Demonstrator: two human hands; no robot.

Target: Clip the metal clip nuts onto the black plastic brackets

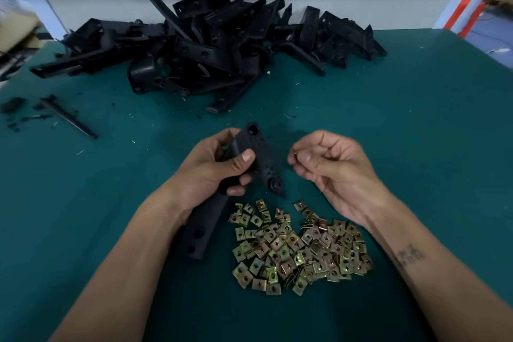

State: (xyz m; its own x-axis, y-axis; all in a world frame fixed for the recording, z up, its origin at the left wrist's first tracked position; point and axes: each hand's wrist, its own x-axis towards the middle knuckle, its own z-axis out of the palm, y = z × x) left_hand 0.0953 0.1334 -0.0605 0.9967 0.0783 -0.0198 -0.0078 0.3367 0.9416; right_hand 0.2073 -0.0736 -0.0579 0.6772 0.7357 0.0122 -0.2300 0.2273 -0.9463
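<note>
The black plastic bracket (251, 153) is held above the green worktop (416, 119), bent at an angle: one arm runs from its upper end, away from the person, down to a pointed tip nearest the clip nuts, the other slopes back under the left wrist. The left hand (219, 166) grips it at the bend, thumb on top. Just right of it, apart, the right hand (327, 164) curls, pinching what looks like a small clip nut (294, 153). A heap of loose clip nuts (299, 250) lies between the forearms. More brackets (211, 44) are piled at the worktop's far edge.
</note>
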